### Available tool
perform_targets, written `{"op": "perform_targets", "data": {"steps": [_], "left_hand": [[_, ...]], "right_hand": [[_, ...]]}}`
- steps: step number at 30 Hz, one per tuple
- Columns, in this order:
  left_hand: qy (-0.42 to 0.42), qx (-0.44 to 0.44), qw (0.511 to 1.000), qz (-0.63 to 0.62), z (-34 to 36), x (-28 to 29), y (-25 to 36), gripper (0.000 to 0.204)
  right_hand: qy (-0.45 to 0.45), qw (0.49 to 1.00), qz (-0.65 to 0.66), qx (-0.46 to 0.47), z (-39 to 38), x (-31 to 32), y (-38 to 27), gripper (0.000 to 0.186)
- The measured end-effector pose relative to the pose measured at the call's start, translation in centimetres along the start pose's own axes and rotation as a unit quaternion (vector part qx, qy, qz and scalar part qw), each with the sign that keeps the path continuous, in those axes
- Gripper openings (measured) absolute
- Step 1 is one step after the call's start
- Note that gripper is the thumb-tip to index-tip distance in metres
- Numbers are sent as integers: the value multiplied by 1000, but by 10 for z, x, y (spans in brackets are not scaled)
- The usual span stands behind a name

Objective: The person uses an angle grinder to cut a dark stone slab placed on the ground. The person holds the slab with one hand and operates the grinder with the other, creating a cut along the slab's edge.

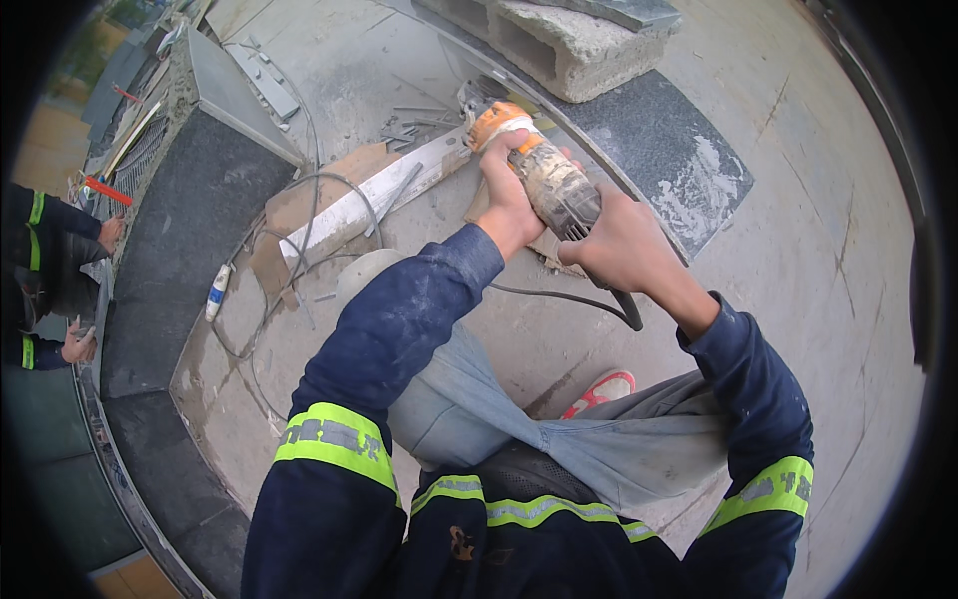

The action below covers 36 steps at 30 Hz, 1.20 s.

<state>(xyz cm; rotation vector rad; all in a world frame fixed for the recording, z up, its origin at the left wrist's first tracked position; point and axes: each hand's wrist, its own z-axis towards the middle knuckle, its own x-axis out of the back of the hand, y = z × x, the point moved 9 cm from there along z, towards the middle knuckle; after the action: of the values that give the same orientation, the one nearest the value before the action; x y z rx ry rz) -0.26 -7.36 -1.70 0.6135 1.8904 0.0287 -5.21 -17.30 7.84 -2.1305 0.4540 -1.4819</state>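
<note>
An angle grinder [556,178] with an orange head and a dusty grey body is held in both my hands. My left hand [507,195] wraps around it just behind the orange head. My right hand [631,245] closes around the rear of the body, where a dark cord [569,297] leaves it. The grinder's head lies beside the long edge of a dark grey stone slab [649,135]; whether the disc touches it I cannot tell. White dust smears the slab's near right corner.
A hollow concrete block [574,60] rests on the slab's far end. Left of the grinder lie a whitish strip [354,208], cardboard [274,262], stone offcuts and looping cable with a white-and-blue connector [218,292]. Beyond a dark stone-faced ledge [190,215], a co-worker's hands [80,344] show.
</note>
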Motion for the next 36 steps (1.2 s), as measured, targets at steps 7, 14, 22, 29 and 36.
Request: {"op": "perform_targets", "data": {"steps": [7, 14, 22, 29, 36], "left_hand": [[6, -13, 1000, 12, 7, 0, 8, 53], [17, -23, 999, 15, 6, 0, 10, 52], [5, -4, 1000, 12, -10, -6, -4, 53], [7, 0, 1000, 16, -17, -6, -11, 53], [-2, 9, 1000, 20, -25, -8, -19, 54]], "right_hand": [[-1, 1000, -13, -8, 10, 0, -2, 63], [0, 1000, -19, -7, 12, 1, -3, 64], [5, 1000, 2, 8, -5, 1, 3, 57], [2, 1000, -5, -9, -16, 2, 4, 55], [-3, 1000, 10, -10, -28, 3, 6, 54]]}}
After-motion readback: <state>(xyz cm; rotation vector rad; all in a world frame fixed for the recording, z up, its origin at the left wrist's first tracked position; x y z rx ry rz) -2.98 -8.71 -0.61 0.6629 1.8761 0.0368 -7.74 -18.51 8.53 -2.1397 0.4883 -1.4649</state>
